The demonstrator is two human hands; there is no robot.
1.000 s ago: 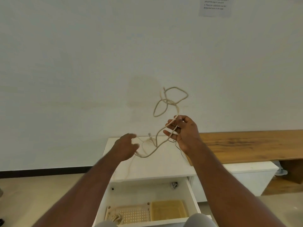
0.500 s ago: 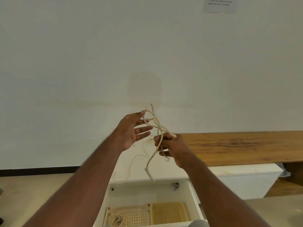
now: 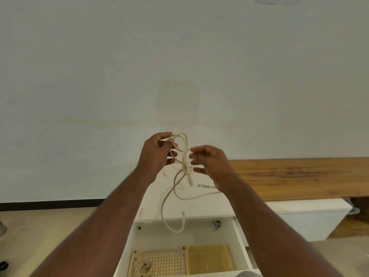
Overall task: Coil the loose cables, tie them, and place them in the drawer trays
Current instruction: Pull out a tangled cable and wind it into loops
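A cream cable [image 3: 180, 170] hangs in loose loops between my raised hands, its lower loop dangling over the open drawer [image 3: 242, 244]. My left hand [image 3: 157, 154] pinches the upper loops with thumb and fingers. My right hand [image 3: 209, 160], blurred, has its fingers curled beside the cable's middle; whether it holds a strand I cannot tell. In the drawer lie a perforated cream tray [image 3: 169, 264] with a coiled cable [image 3: 143, 270] in it and a yellow tray [image 3: 209, 262] to its right.
More loose cream cables [image 3: 207, 186] lie on the white cabinet top [image 3: 199, 208] behind the drawer. A wooden bench top [image 3: 299, 176] runs right along the wall. Floor lies to the left.
Both hands have risen slightly and drawn apart. The left hand has closed its fingers onto the upper loops. The cable's tail now hangs lower, in a loop over the drawer.
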